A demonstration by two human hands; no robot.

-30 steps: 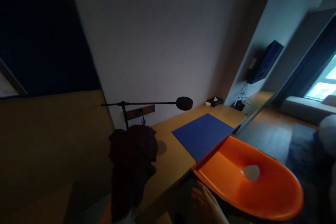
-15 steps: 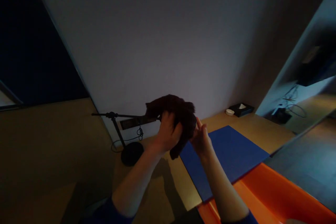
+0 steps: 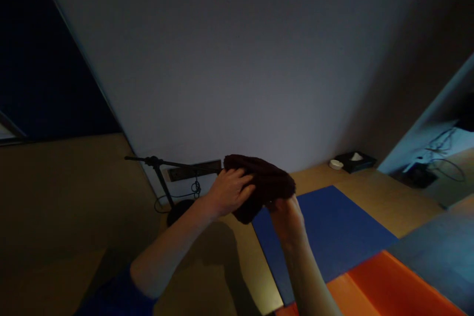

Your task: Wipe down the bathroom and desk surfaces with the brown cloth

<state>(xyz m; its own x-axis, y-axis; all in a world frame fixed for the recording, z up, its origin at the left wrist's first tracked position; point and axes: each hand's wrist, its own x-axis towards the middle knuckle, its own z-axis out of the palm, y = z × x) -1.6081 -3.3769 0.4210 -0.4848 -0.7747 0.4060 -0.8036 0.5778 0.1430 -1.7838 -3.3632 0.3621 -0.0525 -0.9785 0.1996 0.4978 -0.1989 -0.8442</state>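
A dark brown cloth (image 3: 261,177) is held up in front of the grey wall, over the lamp's end of the desk. My left hand (image 3: 231,191) grips its left side, fingers bent over the fabric. Beneath its right part is my right hand (image 3: 285,212), closed on the lower edge, with its fingertips hidden by the cloth. The black desk lamp (image 3: 159,177) has an arm that reaches toward the cloth; the arm's far end is hidden behind my left hand and the fabric.
A blue mat (image 3: 333,232) lies on the wooden desk (image 3: 314,175). Farther right are a small white dish (image 3: 335,164) and a black tissue box (image 3: 355,161). An orange chair (image 3: 392,286) stands at the lower right. A socket strip (image 3: 185,172) with a cable is behind the lamp.
The cloth has spread out and shifted slightly right. My right hand has gone from open fingers beside the cloth to closed on its lower edge. The view has turned a little.
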